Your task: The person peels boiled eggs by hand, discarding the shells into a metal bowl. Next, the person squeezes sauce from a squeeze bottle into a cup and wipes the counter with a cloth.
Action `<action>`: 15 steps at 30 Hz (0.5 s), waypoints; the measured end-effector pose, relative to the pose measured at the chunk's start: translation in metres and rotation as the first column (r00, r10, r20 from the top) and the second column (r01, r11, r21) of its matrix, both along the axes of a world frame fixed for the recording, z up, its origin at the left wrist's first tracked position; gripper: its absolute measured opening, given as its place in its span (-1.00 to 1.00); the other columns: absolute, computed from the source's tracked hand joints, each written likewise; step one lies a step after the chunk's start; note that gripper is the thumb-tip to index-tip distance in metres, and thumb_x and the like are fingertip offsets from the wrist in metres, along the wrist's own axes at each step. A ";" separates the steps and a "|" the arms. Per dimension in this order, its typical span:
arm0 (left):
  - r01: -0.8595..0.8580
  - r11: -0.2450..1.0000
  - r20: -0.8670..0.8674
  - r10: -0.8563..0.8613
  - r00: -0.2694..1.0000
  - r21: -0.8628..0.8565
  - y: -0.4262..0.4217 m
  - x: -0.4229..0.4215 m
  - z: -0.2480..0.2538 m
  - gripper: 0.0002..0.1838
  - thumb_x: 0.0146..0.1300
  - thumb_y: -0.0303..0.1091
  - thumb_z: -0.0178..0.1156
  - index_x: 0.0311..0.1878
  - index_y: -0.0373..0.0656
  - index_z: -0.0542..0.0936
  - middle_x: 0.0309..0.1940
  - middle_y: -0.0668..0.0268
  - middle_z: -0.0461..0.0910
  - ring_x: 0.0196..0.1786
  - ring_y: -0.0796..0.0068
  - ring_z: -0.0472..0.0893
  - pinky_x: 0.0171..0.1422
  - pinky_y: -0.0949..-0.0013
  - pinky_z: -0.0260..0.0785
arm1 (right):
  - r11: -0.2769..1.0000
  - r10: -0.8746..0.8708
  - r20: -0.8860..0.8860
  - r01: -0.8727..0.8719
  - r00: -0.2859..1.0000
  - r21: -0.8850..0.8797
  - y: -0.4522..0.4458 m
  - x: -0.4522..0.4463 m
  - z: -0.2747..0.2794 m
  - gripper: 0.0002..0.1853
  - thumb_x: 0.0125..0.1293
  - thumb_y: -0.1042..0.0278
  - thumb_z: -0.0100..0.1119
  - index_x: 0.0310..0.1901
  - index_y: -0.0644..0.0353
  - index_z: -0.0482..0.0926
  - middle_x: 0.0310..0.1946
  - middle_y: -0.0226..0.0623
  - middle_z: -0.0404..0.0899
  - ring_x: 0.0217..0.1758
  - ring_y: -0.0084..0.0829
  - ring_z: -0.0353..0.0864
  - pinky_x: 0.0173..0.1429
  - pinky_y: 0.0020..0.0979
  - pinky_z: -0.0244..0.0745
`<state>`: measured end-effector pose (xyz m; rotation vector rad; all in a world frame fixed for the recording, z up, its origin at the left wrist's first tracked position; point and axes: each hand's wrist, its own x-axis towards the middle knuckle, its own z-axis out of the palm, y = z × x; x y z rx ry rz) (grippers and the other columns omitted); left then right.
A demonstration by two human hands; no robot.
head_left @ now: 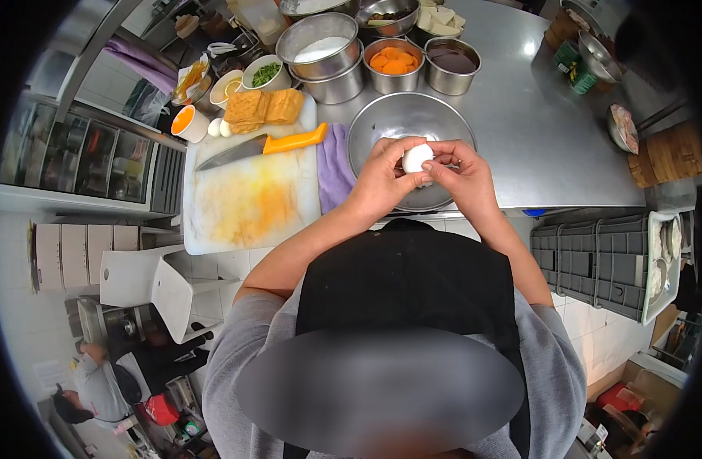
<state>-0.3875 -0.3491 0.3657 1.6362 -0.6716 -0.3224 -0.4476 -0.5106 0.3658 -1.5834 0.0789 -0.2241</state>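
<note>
Over the near part of a wide steel bowl [370, 126], a white egg [417, 158] is held between both hands. My left hand [384, 174] has its thumb and fingers closed on the egg's left side. On the right side, the fingertips and thumb of my right hand [465, 177] press against it. A purple cloth [333, 164] lies between the bowl and a white cutting board [205, 222]. On the board are a knife with a yellow handle [296, 139], fried tofu blocks [263, 108] and two small white eggs [219, 128].
Behind the bowl stand steel pots with sliced carrots [393, 61] and dark liquid [452, 59]. Greens fill a bowl [266, 74] at the back left. Grey crates [588, 260] are stacked at the right, a white chair [156, 287] stands left, and another person [102, 390] is at lower left.
</note>
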 end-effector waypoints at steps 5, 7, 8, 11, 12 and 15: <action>-0.026 0.999 0.022 0.025 0.999 0.032 -0.001 -0.002 0.002 -0.46 0.12 -0.43 0.41 0.18 -0.18 0.46 0.05 0.18 0.33 0.03 0.33 0.54 0.09 0.33 0.56 | 1.000 0.016 0.025 -0.015 1.000 -0.012 0.000 0.000 -0.001 -0.72 0.21 0.53 0.30 -0.02 0.28 0.61 -0.18 -0.37 0.51 -0.15 -0.57 0.56 -0.04 -0.50 0.54; -0.037 0.999 0.035 0.036 0.999 0.012 -0.001 -0.002 -0.002 -0.46 0.11 -0.42 0.42 0.15 -0.20 0.45 0.04 0.16 0.34 0.03 0.31 0.54 0.08 0.32 0.56 | 0.999 0.022 0.040 -0.021 0.999 -0.028 -0.001 0.000 -0.001 -0.72 0.21 0.53 0.30 -0.02 0.29 0.61 -0.18 -0.35 0.51 -0.14 -0.56 0.56 -0.04 -0.50 0.55; -0.037 0.999 0.035 0.037 0.999 0.011 -0.001 -0.002 -0.003 -0.46 0.11 -0.42 0.42 0.15 -0.20 0.45 0.04 0.16 0.34 0.03 0.31 0.54 0.08 0.32 0.56 | 0.999 0.028 0.046 -0.026 0.999 -0.041 -0.001 0.000 0.000 -0.72 0.21 0.53 0.30 -0.02 0.29 0.61 -0.18 -0.34 0.51 -0.14 -0.55 0.57 -0.04 -0.49 0.56; -0.055 0.998 0.047 0.054 0.997 0.032 0.000 -0.005 0.002 -0.46 0.09 -0.43 0.43 0.14 -0.21 0.45 0.04 0.15 0.35 0.03 0.30 0.55 0.08 0.32 0.56 | 0.997 0.038 0.051 -0.035 0.998 -0.071 -0.001 -0.001 0.003 -0.72 0.21 0.53 0.29 -0.02 0.30 0.61 -0.17 -0.33 0.51 -0.14 -0.54 0.57 -0.03 -0.48 0.57; -0.056 0.997 0.035 0.054 0.998 0.045 0.001 -0.006 0.004 -0.46 0.09 -0.43 0.43 0.14 -0.21 0.45 0.05 0.15 0.35 0.03 0.30 0.55 0.07 0.32 0.56 | 0.996 0.040 0.051 -0.036 0.998 -0.084 -0.001 -0.002 0.004 -0.72 0.21 0.53 0.30 -0.02 0.30 0.61 -0.16 -0.33 0.51 -0.14 -0.54 0.58 -0.03 -0.48 0.58; -0.058 0.996 0.029 0.056 0.998 0.061 0.001 -0.008 0.005 -0.45 0.08 -0.43 0.43 0.14 -0.22 0.45 0.05 0.15 0.35 0.03 0.30 0.55 0.07 0.32 0.56 | 0.997 0.048 0.049 -0.044 0.998 -0.063 -0.002 -0.002 0.002 -0.72 0.21 0.53 0.30 -0.03 0.30 0.61 -0.16 -0.32 0.51 -0.14 -0.53 0.58 -0.02 -0.48 0.58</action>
